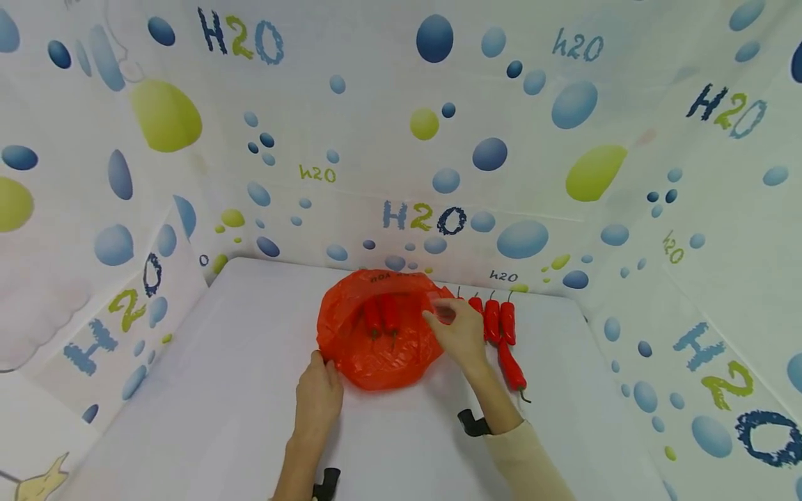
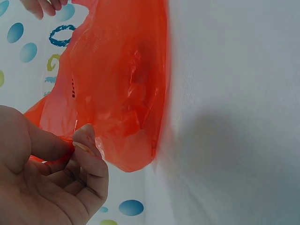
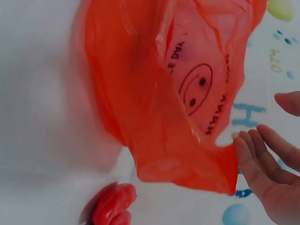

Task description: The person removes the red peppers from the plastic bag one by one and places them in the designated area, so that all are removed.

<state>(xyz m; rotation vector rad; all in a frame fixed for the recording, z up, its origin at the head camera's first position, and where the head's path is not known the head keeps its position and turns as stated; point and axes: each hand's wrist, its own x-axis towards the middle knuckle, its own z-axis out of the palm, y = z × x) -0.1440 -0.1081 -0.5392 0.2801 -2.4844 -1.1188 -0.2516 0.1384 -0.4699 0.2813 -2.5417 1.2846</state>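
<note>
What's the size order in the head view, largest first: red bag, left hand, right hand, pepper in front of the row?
1. Red bag, clearly largest.
2. Left hand and right hand: too alike to rank.
3. Pepper in front of the row, smallest.

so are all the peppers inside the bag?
No, the head view shows several red peppers lying on the white table, outside the red bag.
</note>
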